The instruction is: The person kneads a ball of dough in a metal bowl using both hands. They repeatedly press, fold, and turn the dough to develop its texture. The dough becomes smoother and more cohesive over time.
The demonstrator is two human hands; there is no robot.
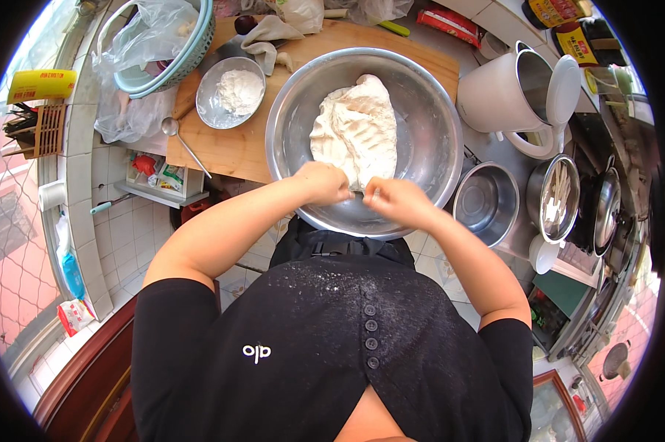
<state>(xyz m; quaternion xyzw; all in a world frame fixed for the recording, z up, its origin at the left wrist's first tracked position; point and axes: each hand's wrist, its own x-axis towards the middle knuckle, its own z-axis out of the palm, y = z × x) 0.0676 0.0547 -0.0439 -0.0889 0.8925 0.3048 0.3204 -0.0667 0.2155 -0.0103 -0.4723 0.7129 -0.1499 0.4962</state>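
A large lump of pale dough (pixel 357 127), folded and creased, lies in a wide stainless steel basin (pixel 425 72). My left hand (pixel 328 183) is curled at the dough's near left edge. Close beside it, my right hand (pixel 396 201) has its fingers bent around the near right edge. The dough narrows between the two hands, and its near end is partly hidden by them. Both hands are slightly blurred and sit over the near part of the basin.
A wooden board (pixel 233 152) lies under the basin's far part. On it are a bowl of flour (pixel 240 93) and a metal spoon (pixel 186 146). A blue plastic basket (pixel 199 55) stands at the left. Rightward are a white pitcher (pixel 490 94) and a steel pot (pixel 486 204).
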